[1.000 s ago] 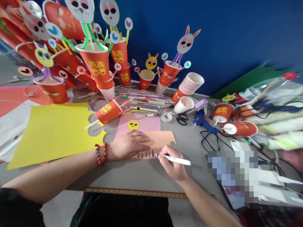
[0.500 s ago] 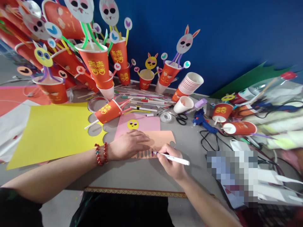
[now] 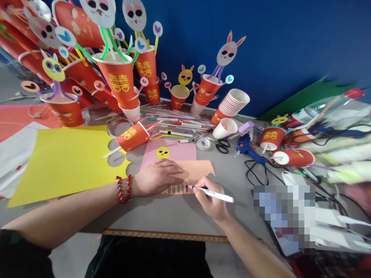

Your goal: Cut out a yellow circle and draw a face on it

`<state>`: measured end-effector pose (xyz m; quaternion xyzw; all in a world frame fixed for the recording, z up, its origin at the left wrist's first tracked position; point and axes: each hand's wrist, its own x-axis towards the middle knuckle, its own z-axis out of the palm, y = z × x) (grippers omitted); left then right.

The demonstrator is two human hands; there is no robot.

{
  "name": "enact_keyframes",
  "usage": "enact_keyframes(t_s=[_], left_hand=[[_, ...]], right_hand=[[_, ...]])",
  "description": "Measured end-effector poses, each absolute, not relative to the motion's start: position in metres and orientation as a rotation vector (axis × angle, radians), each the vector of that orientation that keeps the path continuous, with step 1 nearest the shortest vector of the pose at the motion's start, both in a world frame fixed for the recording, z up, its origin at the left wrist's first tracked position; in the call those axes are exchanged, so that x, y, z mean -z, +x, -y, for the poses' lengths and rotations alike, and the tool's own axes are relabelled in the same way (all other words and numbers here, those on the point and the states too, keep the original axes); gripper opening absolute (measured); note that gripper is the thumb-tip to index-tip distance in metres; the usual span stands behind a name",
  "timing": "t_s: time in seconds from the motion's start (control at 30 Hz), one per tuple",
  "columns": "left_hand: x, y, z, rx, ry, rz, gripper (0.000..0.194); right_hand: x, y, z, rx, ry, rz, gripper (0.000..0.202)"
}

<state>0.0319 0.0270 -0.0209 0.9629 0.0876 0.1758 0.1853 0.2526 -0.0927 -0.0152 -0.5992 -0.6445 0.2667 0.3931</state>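
A grey table (image 3: 179, 214) is seen against a blue wall (image 3: 290, 46), and most of its far side is covered with craft work. A large yellow sheet (image 3: 63, 162) is laid flat on the left part of the table, with round holes cut out of its right edge. Behind it, a crowd of red paper cups (image 3: 116, 79) is stood and stacked, fitted with straws and paper rabbit faces. A tilted stack of cups (image 3: 233, 102) is propped near the wall, and a single white cup (image 3: 225, 128) is laid on its side just in front of it. A pink sheet (image 3: 169, 151) bearing a small yellow face is placed at the middle, and an orange sheet (image 3: 199, 170) is laid just in front of it, overlapping its near edge. The orange sheet is pressed flat by the left hand (image 3: 158, 177), which is spread palm down on it, with a red bead bracelet (image 3: 124, 188) worn at the wrist. A white pen (image 3: 213, 194) is pinched in the fingers of the right hand (image 3: 210, 199), and its tip is set on the near edge of the orange sheet, beside a row of small dark shapes drawn there. A blue glue gun (image 3: 247, 148) is laid to the right, with black scissors (image 3: 222, 145) and a roll of clear tape (image 3: 203, 143) close to it.
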Motion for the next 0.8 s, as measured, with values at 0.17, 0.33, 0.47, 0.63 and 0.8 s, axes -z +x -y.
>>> enact_keyframes(t_s=[0.17, 0.33, 0.47, 0.63, 0.8], left_hand=[[0.0212, 0.0314, -0.027, -0.454, 2.712, -0.275, 0.035], [0.0222, 0.0315, -0.0272, -0.478, 2.71, -0.257, 0.032], [0.0218, 0.0317, -0.0274, -0.466, 2.709, -0.258, 0.035], [0.018, 0.0323, -0.027, -0.449, 2.704, -0.26, 0.034], [0.0177, 0.0323, -0.0269, -0.454, 2.697, -0.268, 0.036]], right_hand=[[0.0138, 0.2525, 0.0922, -0.682, -1.518, 1.66, 0.021], [0.0146, 0.2531, 0.0926, -0.687, -1.508, 1.635, 0.022], [0.0154, 0.2528, 0.0926, -0.674, -1.536, 1.636, 0.022], [0.0162, 0.2532, 0.0929, -0.69, -1.51, 1.654, 0.023], [0.0148, 0.2526, 0.0925, -0.68, -1.528, 1.635, 0.022]])
